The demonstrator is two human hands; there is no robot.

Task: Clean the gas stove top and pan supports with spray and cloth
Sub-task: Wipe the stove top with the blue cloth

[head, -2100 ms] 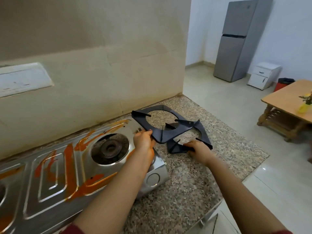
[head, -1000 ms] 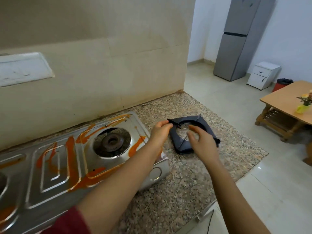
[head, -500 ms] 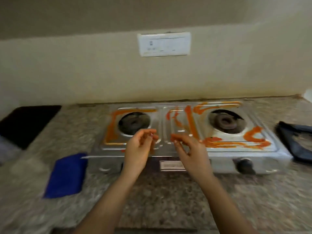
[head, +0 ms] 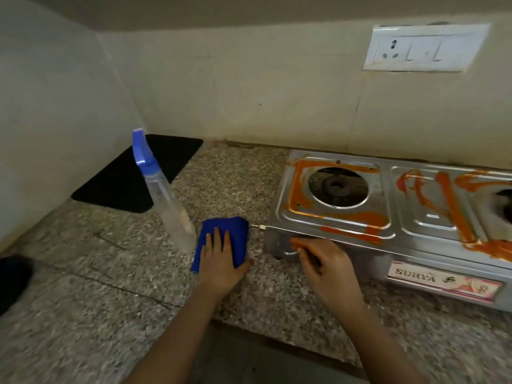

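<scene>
Left hand [head: 221, 261] laid flat, fingers spread, on blue cloth [head: 225, 239] beside spray bottle [head: 166, 200]; right hand [head: 324, 268] loosely curled, empty, near sauce-smeared stove [head: 382, 217]. Gathering supplies; next, probably gripping cloth, lifting bottle.

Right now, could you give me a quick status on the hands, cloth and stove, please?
Left hand flat on cloth. Right hand empty, by stove front. Sauce smears on stove, unwiped. Spray bottle untouched beside cloth.
</scene>
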